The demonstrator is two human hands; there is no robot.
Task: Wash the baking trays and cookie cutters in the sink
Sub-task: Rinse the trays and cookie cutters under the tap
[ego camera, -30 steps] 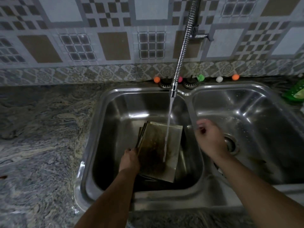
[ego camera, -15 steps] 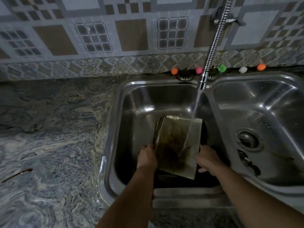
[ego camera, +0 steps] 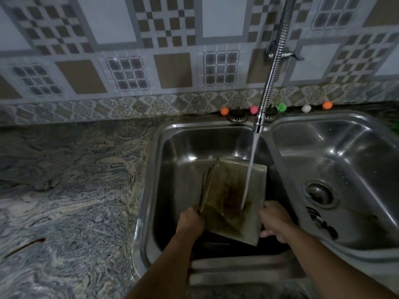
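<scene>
Left hand (ego camera: 191, 223) is clamped on the near-left edge of the stack of baking trays (ego camera: 235, 199), fingers curled round the rims, while the right hand (ego camera: 275, 223) grips the near-right edge of the top tray, thumb on the rim and fingertips showing beneath. Both hands are on it, one each side, about level with each other. The trays stand tilted in the left basin (ego camera: 172, 180) of the double sink, propped up with the stained face towards the camera and the long axis running away from the person towards the back wall. Water from the flexible spring faucet (ego camera: 259, 124) strikes that dirty face right of centre, closer to the right hand. Further trays fan out behind on the left. The right basin (ego camera: 345, 152) holds only its drain. No cookie cutters visible here. Small coloured balls (ego camera: 224, 111) line the ledge behind.
</scene>
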